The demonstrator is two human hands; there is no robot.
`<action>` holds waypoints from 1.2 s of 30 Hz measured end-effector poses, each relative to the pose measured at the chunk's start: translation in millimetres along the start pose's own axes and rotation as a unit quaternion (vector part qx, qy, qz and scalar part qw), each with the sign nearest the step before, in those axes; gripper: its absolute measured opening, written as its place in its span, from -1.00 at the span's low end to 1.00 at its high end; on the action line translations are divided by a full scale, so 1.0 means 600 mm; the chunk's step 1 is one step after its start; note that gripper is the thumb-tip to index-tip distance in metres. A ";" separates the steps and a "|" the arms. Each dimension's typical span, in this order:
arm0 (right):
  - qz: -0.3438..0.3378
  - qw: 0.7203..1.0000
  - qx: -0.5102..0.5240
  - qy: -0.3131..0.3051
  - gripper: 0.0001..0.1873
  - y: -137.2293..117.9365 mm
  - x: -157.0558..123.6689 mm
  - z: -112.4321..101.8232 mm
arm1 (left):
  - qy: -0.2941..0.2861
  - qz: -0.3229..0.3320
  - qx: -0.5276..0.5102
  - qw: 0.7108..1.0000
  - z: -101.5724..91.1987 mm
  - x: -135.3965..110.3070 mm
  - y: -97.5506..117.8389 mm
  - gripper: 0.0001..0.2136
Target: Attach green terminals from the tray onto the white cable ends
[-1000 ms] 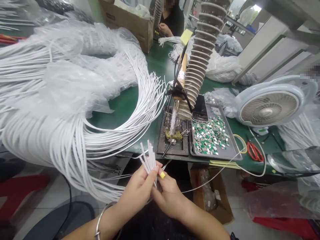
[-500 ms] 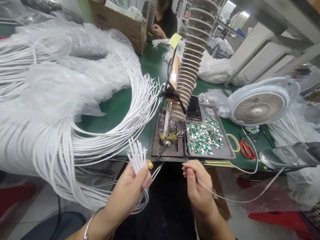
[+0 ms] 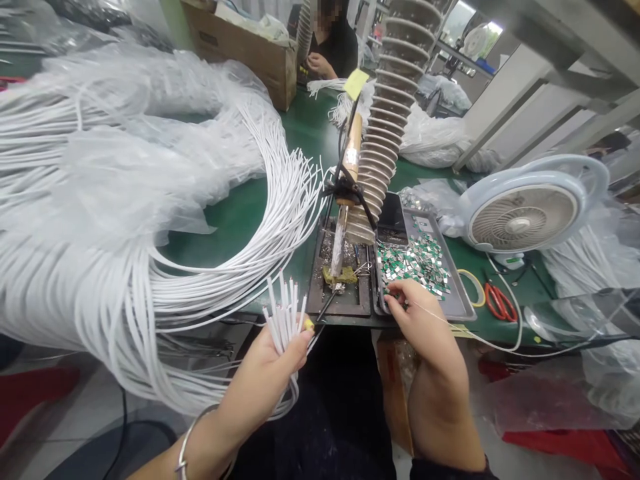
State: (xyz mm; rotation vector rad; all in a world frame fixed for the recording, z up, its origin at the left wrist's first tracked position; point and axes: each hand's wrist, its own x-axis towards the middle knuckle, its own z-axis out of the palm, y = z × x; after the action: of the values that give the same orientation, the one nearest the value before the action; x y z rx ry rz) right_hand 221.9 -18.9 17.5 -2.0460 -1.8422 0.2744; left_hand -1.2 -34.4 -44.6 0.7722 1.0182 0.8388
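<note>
My left hand [image 3: 275, 357] is closed around a bunch of white cables [image 3: 285, 310], their cut ends fanned upward with small reddish tips. A small yellow piece [image 3: 309, 324] shows by its fingertips; what it is I cannot tell. At the front left corner of a grey tray [image 3: 463, 308], my right hand [image 3: 423, 320] has its fingers curled, and a thin pale wire [image 3: 465, 333] runs out of it to the right. Small green-and-silver circuit boards [image 3: 417, 263] lie heaped in that tray. Whether the fingertips touch a board is hidden.
A soldering iron [image 3: 345, 200] hangs tip down over a dark holder [image 3: 320, 293] with a yellow sponge [image 3: 340, 273], beside a ribbed duct [image 3: 383, 140]. Plastic-wrapped white cables [image 3: 220, 287] fill the left. Rightward are tape [image 3: 473, 287], red-handled pliers [image 3: 500, 303] and a fan [image 3: 523, 217]. Another person sits opposite.
My right hand has moved up and forward from below the table edge to the tray, drawing the thin wire along. My left hand keeps the cables, shifted slightly.
</note>
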 end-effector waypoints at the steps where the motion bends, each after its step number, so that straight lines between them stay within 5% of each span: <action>1: 0.012 1.000 -0.006 -0.007 -0.82 -0.001 0.003 0.000 | -0.006 0.001 0.022 1.000 -0.002 0.001 -0.001 -0.44; 10: 0.029 0.999 -0.038 -0.020 -0.75 -0.003 0.011 0.003 | -0.087 0.045 -0.002 0.995 -0.006 0.001 -0.007 -0.70; 19: 0.027 0.998 -0.030 -0.042 -0.75 -0.001 0.014 -0.001 | -0.139 0.084 -0.033 0.986 -0.011 0.003 0.000 -0.77; 28: -0.092 0.995 0.001 -0.025 -0.78 0.013 0.016 -0.007 | -0.103 0.066 -0.188 0.974 -0.006 0.004 0.005 -0.77; 32: -0.073 0.996 -0.006 -0.058 -0.79 0.016 0.020 -0.011 | -0.066 0.061 -0.138 0.986 0.004 0.002 0.021 -0.64; 36: -0.096 0.995 -0.026 -0.012 -0.80 0.017 0.020 -0.005 | -0.009 0.043 -0.129 0.991 0.008 0.003 0.030 -0.49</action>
State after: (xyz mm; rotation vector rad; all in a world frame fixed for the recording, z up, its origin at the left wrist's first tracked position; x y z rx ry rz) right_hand 233.6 -8.5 17.3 -1.8883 -2.0639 0.2011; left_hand -0.2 -25.0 -28.4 0.6047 0.8445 1.0145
